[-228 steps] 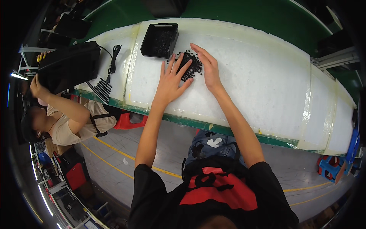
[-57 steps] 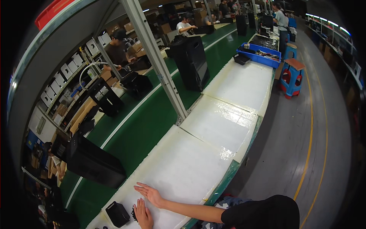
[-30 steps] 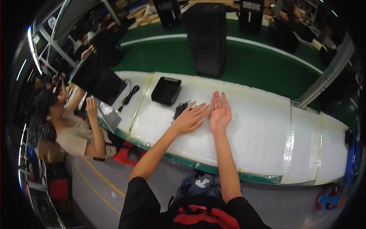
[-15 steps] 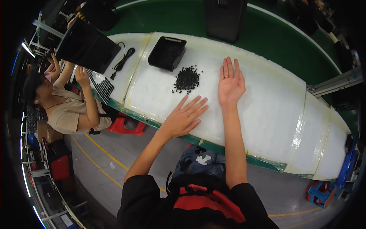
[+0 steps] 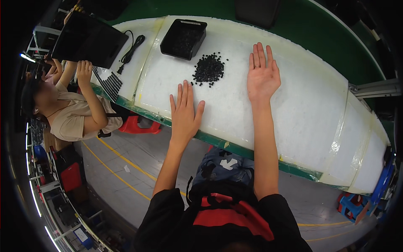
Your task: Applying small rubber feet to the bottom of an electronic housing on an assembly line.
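A loose pile of small black pieces lies on the white-covered table. Just behind it to the left stands a black bin with more small black pieces inside. My left hand is palm down near the table's front edge, fingers extended and thumb apart, a little short of the pile. My right hand is palm up to the right of the pile, wearing a ring, its fingers stretched out and holding nothing. Neither hand touches the pieces.
At the left a co-worker grips a large black flat panel. Between panel and bin lies a black cable; rows of black pieces are set out near the co-worker. A red stool stands under the table edge, a blue stool at right.
My left hand has swung left and turned so its fingers point away from me. The right hand stays palm up, slightly farther right. The whole view has shifted a little.
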Demonstrator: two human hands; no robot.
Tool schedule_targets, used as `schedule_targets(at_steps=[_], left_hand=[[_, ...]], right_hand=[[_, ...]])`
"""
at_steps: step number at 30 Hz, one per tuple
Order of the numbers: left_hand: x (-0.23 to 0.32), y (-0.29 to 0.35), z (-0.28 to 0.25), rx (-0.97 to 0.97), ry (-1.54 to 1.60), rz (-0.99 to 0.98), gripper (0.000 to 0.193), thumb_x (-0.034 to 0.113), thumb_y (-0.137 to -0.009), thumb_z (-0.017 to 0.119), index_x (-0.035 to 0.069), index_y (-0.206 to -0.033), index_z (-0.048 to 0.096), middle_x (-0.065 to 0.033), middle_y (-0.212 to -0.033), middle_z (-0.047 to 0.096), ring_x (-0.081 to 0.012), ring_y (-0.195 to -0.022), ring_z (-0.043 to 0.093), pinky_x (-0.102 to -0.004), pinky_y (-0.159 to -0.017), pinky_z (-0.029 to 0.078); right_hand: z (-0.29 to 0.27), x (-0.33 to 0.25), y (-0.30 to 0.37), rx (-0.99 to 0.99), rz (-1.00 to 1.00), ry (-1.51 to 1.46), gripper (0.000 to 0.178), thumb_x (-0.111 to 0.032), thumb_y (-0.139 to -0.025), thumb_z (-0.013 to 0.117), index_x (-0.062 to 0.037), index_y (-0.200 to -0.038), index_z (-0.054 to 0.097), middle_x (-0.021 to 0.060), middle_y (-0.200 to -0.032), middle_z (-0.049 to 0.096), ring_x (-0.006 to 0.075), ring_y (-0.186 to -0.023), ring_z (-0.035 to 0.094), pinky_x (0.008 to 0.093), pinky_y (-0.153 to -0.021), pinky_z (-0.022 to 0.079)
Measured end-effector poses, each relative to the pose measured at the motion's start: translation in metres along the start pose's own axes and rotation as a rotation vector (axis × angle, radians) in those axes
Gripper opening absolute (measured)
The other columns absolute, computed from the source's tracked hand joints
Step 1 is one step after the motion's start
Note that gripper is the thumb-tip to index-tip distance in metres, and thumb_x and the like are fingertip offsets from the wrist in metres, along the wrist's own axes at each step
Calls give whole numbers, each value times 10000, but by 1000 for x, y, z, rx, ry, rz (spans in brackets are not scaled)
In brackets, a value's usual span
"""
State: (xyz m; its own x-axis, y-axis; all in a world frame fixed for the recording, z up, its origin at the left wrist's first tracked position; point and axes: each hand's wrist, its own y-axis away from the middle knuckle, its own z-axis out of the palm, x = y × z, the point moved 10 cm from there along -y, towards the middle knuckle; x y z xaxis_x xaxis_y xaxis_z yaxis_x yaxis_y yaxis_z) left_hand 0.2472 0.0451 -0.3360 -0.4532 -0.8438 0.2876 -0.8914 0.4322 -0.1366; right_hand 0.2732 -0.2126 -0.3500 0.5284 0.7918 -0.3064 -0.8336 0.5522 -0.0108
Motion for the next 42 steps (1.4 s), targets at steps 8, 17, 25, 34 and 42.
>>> schedule_targets(at_steps=[8,17,25,34,42], left_hand=[[13,-26,4,17,54,60,662,369,-1037,431,-54,-1524,279,-211,-1613,251,-372,-1510,191,-550,-1207,104],[-8,-15,1,76,45,-35,729,394,-1004,508,-78,-1512,284,-242,-1613,221,-398,-1511,165,-564,-1202,94],[12,-21,14,59,-17,-57,773,440,-1007,477,-122,-1496,272,-275,-1608,197,-415,-1512,134,-605,-1187,79],[21,-17,10,83,79,-78,744,398,-998,504,-88,-1511,271,-297,-1607,170,-447,-1509,104,-612,-1184,71],[46,3,1,123,189,150,507,224,-933,602,16,-1387,514,-262,-1413,406,-435,-1340,363,-553,-1134,254]], right_hand=[[-2,1,0,6,1,-10,556,-237,-1018,385,15,-1505,297,230,-1534,353,311,-1462,313,398,-1228,232],[-4,0,-2,6,-2,-14,560,-235,-1013,395,22,-1502,301,236,-1538,350,312,-1461,317,398,-1229,233],[-3,2,-2,-3,-6,-11,556,-235,-1015,393,24,-1499,307,238,-1534,356,308,-1457,325,396,-1229,237],[-6,-1,-2,2,-19,2,559,-245,-1015,394,17,-1501,305,237,-1541,347,313,-1458,322,407,-1227,238],[-1,-10,-2,22,-181,584,455,-193,-977,510,-62,-1411,467,143,-1364,536,257,-1301,483,390,-1086,378]])
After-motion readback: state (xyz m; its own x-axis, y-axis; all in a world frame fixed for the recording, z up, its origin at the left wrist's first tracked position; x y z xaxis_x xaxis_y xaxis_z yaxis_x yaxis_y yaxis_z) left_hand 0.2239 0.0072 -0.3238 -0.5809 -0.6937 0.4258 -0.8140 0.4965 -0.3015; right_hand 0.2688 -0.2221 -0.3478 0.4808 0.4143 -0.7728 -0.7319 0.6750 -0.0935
